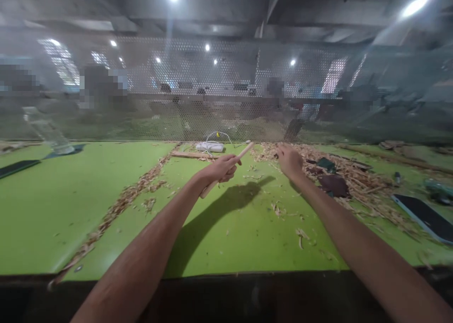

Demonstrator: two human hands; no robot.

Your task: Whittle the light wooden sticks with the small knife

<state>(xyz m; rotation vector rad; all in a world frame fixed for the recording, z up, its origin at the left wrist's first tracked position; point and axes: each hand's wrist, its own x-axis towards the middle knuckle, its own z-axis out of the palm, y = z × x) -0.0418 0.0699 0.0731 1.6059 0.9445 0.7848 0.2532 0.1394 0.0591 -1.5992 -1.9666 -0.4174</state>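
My left hand is closed around a thin wooden stick that points up and to the right over the green table. My right hand reaches forward to the pile of wood shavings at the back of the table; its fingers point away and are blurred, so I cannot make out whether they hold anything. The two hands are a short way apart, with the stick's tip between them.
A white power strip with a cable lies at the back centre beside a wooden strip. A dark phone lies at the right, another dark flat item at the left. Dark cloths sit among the shavings. Wire mesh closes the back.
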